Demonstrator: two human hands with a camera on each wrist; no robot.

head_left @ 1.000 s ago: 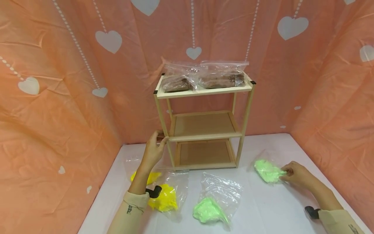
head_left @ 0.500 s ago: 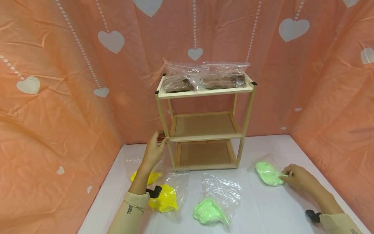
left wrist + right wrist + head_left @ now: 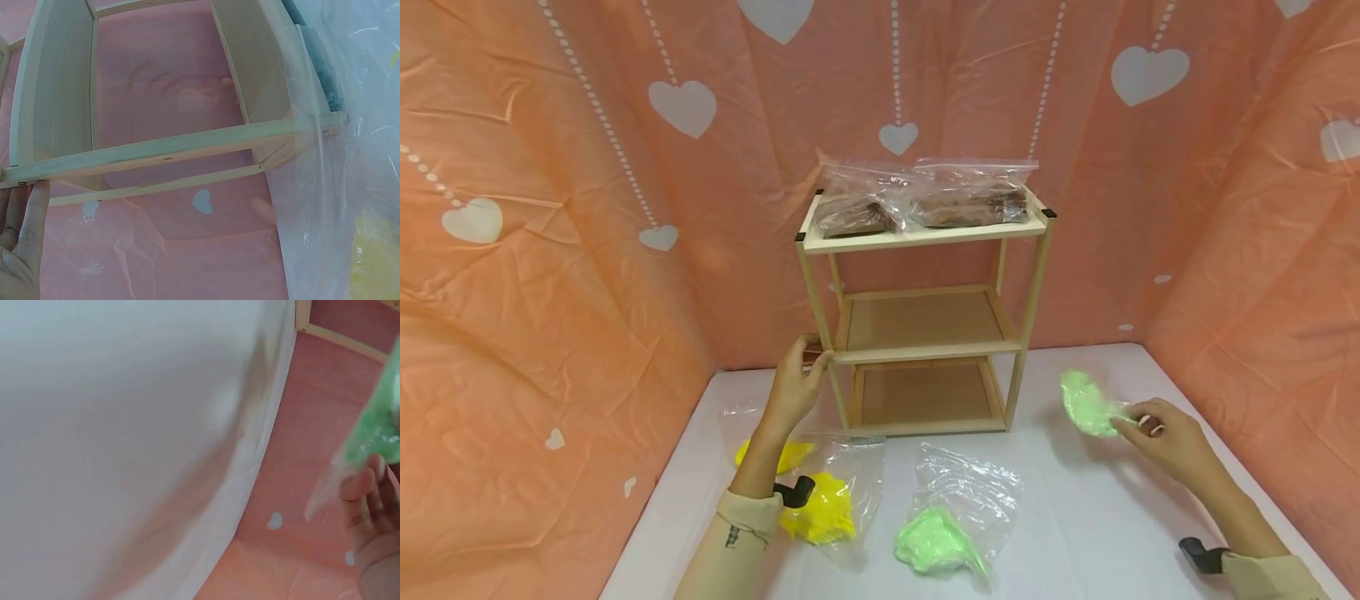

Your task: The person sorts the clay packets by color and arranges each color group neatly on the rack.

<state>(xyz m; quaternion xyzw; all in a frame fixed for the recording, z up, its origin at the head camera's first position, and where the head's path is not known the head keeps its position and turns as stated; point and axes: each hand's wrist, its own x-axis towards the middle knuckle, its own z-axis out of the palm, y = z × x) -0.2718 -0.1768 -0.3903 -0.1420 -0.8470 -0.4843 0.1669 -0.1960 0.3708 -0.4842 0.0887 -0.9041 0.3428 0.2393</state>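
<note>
My left hand (image 3: pixel 797 387) holds the left front post of a three-tier wooden shelf (image 3: pixel 925 354) at the height of its middle board. In the left wrist view the thumb and fingers (image 3: pixel 32 219) meet the post at the left edge. My right hand (image 3: pixel 1172 437) pinches the edge of a clear plastic bag of light green material (image 3: pixel 1086 404), lifted off the white table right of the shelf. The right wrist view shows the green bag (image 3: pixel 375 428) only partly, above my fingertips (image 3: pixel 359 486).
Two bags of a brown material (image 3: pixel 966 207) lie on the top board. Bags of yellow material (image 3: pixel 823 508) lie by my left forearm, and another green bag (image 3: pixel 940 537) lies before the shelf. Pink cloth (image 3: pixel 745 275) with hearts surrounds the white table (image 3: pixel 1060 550).
The green bag in my right hand has risen off the table and tilted upright. My left hand has stayed on the shelf post.
</note>
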